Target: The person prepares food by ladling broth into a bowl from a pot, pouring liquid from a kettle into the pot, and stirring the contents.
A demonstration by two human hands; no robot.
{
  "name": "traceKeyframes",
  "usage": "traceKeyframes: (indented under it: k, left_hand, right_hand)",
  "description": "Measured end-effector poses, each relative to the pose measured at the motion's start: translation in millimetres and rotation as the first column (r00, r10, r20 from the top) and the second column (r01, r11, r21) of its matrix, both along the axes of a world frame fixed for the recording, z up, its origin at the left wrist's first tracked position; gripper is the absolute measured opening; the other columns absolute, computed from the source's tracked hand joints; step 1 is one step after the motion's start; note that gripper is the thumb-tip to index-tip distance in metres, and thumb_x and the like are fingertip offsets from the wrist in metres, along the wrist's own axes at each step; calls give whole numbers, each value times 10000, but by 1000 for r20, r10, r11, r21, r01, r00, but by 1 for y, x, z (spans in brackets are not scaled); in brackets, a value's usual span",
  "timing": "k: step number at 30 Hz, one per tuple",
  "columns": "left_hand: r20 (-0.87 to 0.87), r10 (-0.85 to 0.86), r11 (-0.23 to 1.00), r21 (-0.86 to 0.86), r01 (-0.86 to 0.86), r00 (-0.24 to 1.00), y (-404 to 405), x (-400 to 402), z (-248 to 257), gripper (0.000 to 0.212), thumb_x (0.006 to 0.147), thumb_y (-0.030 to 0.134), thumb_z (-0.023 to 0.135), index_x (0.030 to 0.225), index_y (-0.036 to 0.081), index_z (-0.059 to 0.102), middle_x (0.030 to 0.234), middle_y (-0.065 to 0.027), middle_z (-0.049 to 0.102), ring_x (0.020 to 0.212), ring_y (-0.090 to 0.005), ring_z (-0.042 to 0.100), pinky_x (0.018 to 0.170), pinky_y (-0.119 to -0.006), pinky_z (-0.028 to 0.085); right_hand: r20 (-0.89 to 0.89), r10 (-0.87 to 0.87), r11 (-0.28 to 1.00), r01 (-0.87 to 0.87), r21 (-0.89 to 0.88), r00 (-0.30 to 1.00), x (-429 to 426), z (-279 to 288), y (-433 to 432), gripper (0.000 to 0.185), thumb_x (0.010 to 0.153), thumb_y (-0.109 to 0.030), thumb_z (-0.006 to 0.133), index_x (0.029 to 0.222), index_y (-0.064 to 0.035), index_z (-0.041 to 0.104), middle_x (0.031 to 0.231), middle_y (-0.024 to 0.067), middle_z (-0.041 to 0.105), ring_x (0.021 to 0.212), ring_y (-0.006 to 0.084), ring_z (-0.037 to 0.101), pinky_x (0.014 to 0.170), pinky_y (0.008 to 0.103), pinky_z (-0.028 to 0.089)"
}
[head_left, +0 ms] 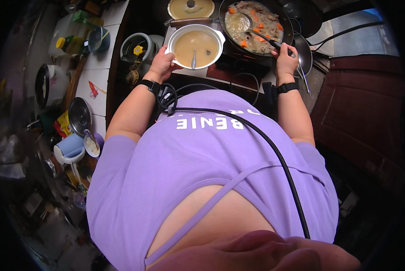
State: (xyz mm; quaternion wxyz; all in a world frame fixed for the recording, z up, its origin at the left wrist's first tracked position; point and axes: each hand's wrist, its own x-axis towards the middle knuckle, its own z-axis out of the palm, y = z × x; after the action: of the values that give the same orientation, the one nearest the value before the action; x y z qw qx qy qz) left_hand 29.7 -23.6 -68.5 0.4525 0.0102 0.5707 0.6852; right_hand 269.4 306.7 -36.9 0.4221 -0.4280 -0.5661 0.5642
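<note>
My left hand point(162, 63) grips the near-left handle of a white pot point(221, 40) of cloudy tan broth. A metal spoon point(194, 59) rests in that broth, its handle towards me. In my right hand point(286, 61) is the dark handle of a ladle point(272, 42). The ladle's bowl lies in a black wok point(222, 20) at the top, and pale broth fills it. Around it in the wok are orange carrot chunks point(260, 25) and brownish meat pieces point(246, 5). The white pot stands just left of the wok, apart from it.
A lid point(191, 13) with a dark knob lies behind the pot. A gas cylinder with a yellow valve knob point(138, 50) stands at left. The tiled counter point(97, 78) carries bottles, a rice cooker point(51, 85) and a metal lid point(80, 117). A black cable point(267, 139) crosses my shirt.
</note>
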Motion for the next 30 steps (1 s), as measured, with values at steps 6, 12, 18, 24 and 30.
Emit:
traceKeyframes:
  k: [6, 12, 18, 24, 30]
  left_hand:
    - [0, 4, 1000, -7, -4, 1000, 0, 1, 2, 561, 800, 3, 468, 1338, 75, 326, 909, -52, 562, 526, -78, 469, 642, -419, 585]
    - [3, -5, 1000, -3, 5, 1000, 1, 2, 3, 539, 799, -3, 466, 1320, 73, 351, 893, -55, 569, 523, -79, 472, 640, -417, 585]
    - [-2, -8, 1000, 4, 8, 1000, 4, 4, 10, 524, 798, -5, 471, 1305, 72, 368, 887, -60, 573, 522, -89, 475, 635, -419, 584]
    - [8, -10, 1000, 27, 10, 1000, 9, 5, 9, 535, 797, -14, 470, 1311, 84, 358, 883, -64, 571, 528, -93, 478, 634, -418, 583]
    - [9, -14, 999, 33, 14, 1000, 10, 6, 5, 556, 795, -23, 462, 1324, 88, 332, 887, -71, 565, 538, -97, 486, 638, -420, 582]
  right_hand:
    - [-78, -34, 995, 27, -99, 996, -8, -4, 2, 188, 894, -164, 598, 952, -4, 517, 742, 117, 640, 551, 194, 641, 515, 265, 508]
    - [-123, -82, 981, 59, -185, 989, -13, -4, 0, 191, 893, -150, 592, 967, -7, 491, 731, 131, 632, 535, 204, 631, 495, 287, 525]
    - [-155, -114, 948, 61, -313, 981, -10, -1, -6, 181, 897, -141, 579, 988, -29, 471, 745, 147, 633, 536, 222, 631, 493, 300, 537]
    - [-226, -146, 940, 64, -334, 963, 8, -9, 1, 176, 895, -136, 577, 996, -45, 465, 740, 137, 627, 532, 232, 626, 484, 302, 538]
    - [-207, -108, 959, 47, -280, 972, 19, 17, 6, 151, 887, -144, 594, 930, -35, 498, 730, 123, 625, 526, 214, 620, 482, 287, 541]
